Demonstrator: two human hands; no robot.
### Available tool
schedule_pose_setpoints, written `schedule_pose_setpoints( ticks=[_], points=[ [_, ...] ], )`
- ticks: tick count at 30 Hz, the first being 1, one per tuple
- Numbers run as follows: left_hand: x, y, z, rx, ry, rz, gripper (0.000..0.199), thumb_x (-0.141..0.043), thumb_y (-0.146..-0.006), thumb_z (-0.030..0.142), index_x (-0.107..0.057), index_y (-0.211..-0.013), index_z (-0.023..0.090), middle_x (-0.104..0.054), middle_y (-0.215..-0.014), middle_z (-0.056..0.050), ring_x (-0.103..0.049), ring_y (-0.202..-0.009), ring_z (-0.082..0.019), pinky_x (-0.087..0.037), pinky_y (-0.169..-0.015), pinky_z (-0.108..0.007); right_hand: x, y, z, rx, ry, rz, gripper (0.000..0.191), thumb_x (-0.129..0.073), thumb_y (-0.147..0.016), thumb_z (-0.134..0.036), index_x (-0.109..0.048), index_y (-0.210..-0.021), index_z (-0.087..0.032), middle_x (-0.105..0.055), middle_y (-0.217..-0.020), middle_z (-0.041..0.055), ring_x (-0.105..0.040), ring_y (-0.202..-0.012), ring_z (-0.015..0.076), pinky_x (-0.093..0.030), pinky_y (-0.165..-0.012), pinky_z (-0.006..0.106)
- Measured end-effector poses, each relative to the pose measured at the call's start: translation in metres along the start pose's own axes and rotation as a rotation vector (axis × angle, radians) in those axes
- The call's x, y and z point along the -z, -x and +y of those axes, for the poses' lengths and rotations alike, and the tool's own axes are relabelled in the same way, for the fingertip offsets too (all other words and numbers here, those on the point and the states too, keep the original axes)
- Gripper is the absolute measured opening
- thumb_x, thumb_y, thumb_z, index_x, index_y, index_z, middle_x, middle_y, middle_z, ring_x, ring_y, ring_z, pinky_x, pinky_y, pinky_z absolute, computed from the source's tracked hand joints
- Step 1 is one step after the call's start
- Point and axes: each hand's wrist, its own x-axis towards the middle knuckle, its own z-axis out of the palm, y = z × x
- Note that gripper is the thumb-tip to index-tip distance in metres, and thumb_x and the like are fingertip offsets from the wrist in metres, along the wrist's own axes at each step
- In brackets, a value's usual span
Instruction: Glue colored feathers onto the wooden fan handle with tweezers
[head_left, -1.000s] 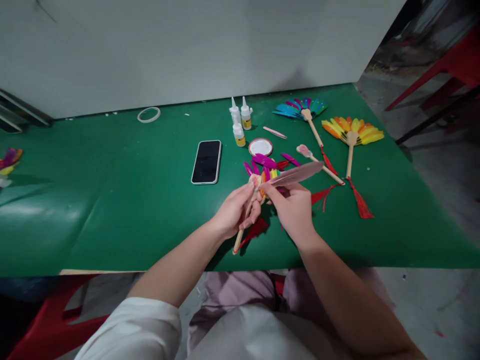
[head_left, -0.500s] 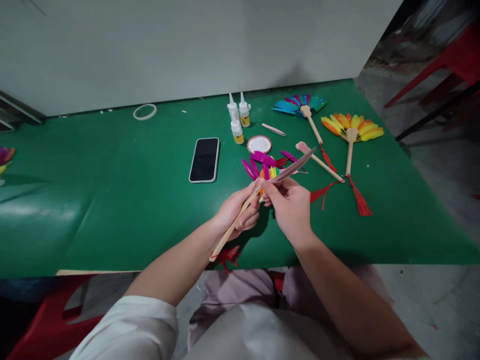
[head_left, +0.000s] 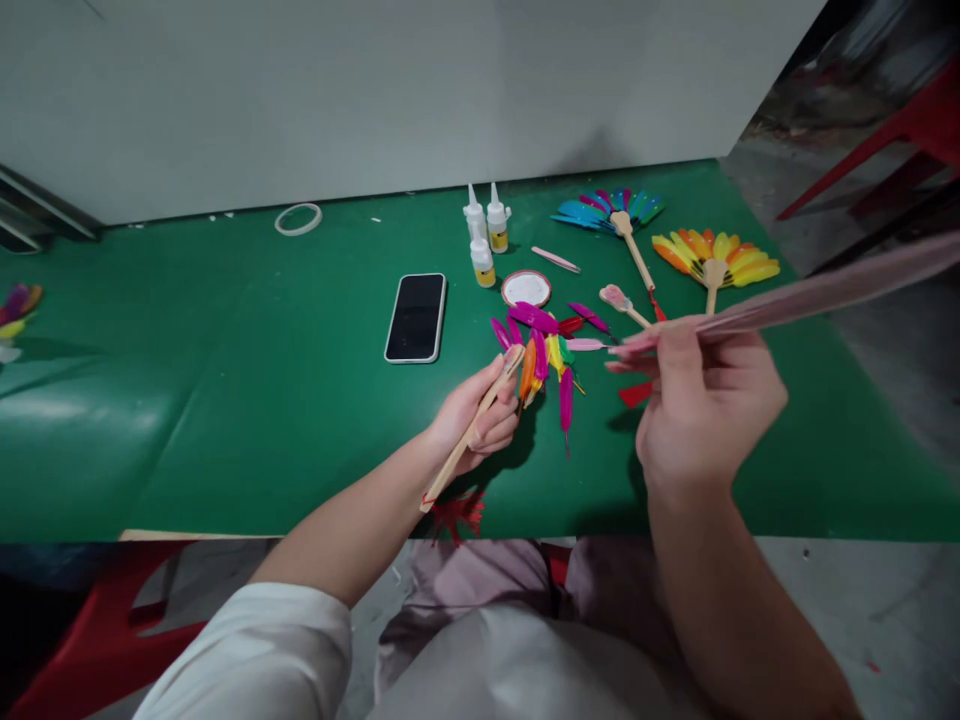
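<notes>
My left hand (head_left: 491, 420) is closed around a wooden fan handle (head_left: 463, 445), which slants from upper right to lower left. Its rounded head points toward the feathers, and a red tassel (head_left: 459, 513) hangs at the low end. Raised over the right side of the table, my right hand (head_left: 705, 415) pinches a long, thin, pale pink strip (head_left: 810, 297) that runs out past the right edge of the view. What the strip is made of cannot be told. Loose magenta feathers (head_left: 534, 318), with orange, yellow, red and green ones, lie just beyond my left hand.
Beyond the feathers are a white round dish (head_left: 525, 289), three small glue bottles (head_left: 484, 268) and slim pink tweezers (head_left: 555, 259). A phone (head_left: 415, 318) lies left of them. A blue feather fan (head_left: 611, 210), a yellow-orange fan (head_left: 716, 262) and another wooden handle (head_left: 616, 297) lie right.
My right hand has moved away from the handle's head, right and closer to the camera, carrying the pink strip. My left hand keeps the handle in nearly the same place.
</notes>
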Motion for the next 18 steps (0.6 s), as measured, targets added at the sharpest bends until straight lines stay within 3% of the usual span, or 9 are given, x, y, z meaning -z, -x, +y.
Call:
schedule_pose_setpoints(
  ticks=[3,6,10,18],
  points=[
    [0.001,0.002,0.000,0.021,0.032,-0.078,0.043,-0.030,-0.095,0.043,-0.043,-0.061,0.018,-0.031,-0.028,0.008,-0.012,-0.021,-0.006,-0.018,-0.022,-0.013,0.002,0.001,0.002,-0.016,0.046,-0.232,0.015,-0.052,-0.088,-0.028,-0.064,-0.083,-0.021,-0.067,-0.082,0.0021,-0.065,-0.078,0.0147,-0.053,-0.074,0.030],
    [-0.002,0.003,0.000,-0.014,-0.001,-0.056,0.043,-0.035,-0.093,0.045,-0.043,-0.060,0.018,-0.032,-0.028,0.008,-0.014,-0.021,-0.006,-0.018,-0.022,-0.013,-0.006,0.013,0.012,-0.078,0.089,-0.379,0.019,-0.045,-0.090,-0.026,-0.064,-0.090,-0.022,-0.062,-0.074,-0.0010,-0.057,-0.061,0.0098,-0.048,-0.059,0.024],
    [-0.005,0.002,-0.003,-0.146,-0.126,0.068,0.043,-0.043,-0.089,0.050,-0.045,-0.061,0.017,-0.034,-0.027,0.008,-0.020,-0.019,-0.006,-0.020,-0.022,-0.014,-0.018,0.025,0.019,-0.095,0.154,-0.438,0.013,-0.055,-0.082,-0.025,-0.062,-0.092,-0.022,-0.060,-0.071,-0.0025,-0.050,-0.052,0.0078,-0.043,-0.051,0.022],
    [-0.005,-0.001,-0.012,-0.347,-0.300,0.129,0.044,-0.051,-0.084,0.054,-0.048,-0.062,0.016,-0.038,-0.028,0.007,-0.027,-0.020,-0.005,-0.025,-0.026,-0.015,-0.025,0.025,0.017,-0.316,0.034,-0.489,0.014,-0.061,-0.073,-0.027,-0.059,-0.085,-0.020,-0.062,-0.070,-0.0031,-0.048,-0.047,0.0069,-0.040,-0.045,0.020]
  ],
)
